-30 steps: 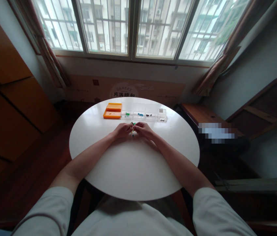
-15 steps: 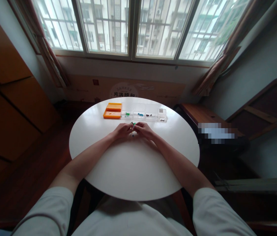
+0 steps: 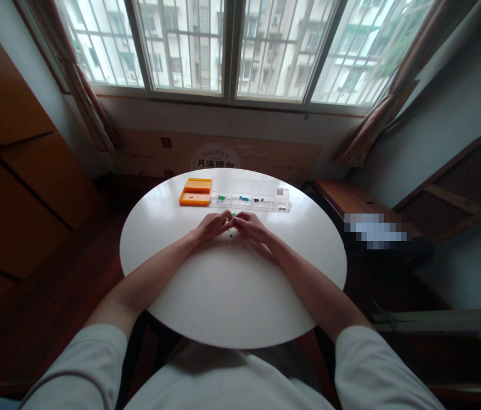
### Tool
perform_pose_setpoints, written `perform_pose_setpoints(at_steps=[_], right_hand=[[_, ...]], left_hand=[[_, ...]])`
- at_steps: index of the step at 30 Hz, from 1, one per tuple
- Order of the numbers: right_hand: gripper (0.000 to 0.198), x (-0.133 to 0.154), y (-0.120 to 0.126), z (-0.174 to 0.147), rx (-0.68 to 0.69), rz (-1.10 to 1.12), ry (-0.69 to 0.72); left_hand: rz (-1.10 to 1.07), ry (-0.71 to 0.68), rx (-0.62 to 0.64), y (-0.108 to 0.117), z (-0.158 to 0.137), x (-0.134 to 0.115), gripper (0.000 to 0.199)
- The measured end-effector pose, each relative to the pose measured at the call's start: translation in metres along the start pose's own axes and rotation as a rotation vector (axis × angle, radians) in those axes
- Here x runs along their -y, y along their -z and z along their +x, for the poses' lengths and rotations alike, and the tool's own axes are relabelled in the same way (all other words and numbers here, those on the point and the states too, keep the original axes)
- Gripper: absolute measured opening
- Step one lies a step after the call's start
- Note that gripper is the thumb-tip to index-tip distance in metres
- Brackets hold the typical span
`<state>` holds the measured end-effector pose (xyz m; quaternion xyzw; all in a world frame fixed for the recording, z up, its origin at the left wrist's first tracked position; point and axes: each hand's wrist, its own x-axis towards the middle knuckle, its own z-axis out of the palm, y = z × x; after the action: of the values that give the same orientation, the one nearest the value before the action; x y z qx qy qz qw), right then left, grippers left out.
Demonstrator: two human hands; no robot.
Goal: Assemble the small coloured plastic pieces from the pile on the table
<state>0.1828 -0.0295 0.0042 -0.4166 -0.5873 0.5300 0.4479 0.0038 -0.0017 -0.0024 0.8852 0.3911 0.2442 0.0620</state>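
Note:
Both of my hands meet above the round white table (image 3: 231,296), fingertips almost touching. Between them shows a small green piece (image 3: 234,216), too tiny to make out its kind. My right hand (image 3: 249,224) pinches this piece at its fingertips. My left hand (image 3: 216,224) is closed right beside it, and what its fingers hold is hidden. Just below the fingertips, a small blue piece (image 3: 231,236) lies on the tabletop, with tiny yellowish or red specks near the hands.
Beyond the hands stands an open orange box (image 3: 195,202) with little bits in it. To its right runs a clear compartment case (image 3: 268,206) holding green pieces (image 3: 221,198), blue pieces (image 3: 244,199) and dark pieces (image 3: 258,200). A wooden bench (image 3: 342,196) is off to the right.
My left fingers have lifted and shifted slightly, and the green piece sits a little further right, by my right fingertips. The boxes and the blue piece stay put.

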Motion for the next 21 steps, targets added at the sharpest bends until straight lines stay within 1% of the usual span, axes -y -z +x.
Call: perform_pose_setpoints(at_steps=[9,21], right_hand=[[0.036,-0.0064,0.0023,0.0041,-0.002,-0.019,0.004],[0.036,-0.0008,0.0003,0.0005,0.002,-0.025,0.001]], left_hand=[[-0.014,-0.066,0.016,-0.0004,-0.0010,0.0007,0.033],[-0.013,-0.099,0.050,0.0017,-0.0005,0.0013,0.039]])
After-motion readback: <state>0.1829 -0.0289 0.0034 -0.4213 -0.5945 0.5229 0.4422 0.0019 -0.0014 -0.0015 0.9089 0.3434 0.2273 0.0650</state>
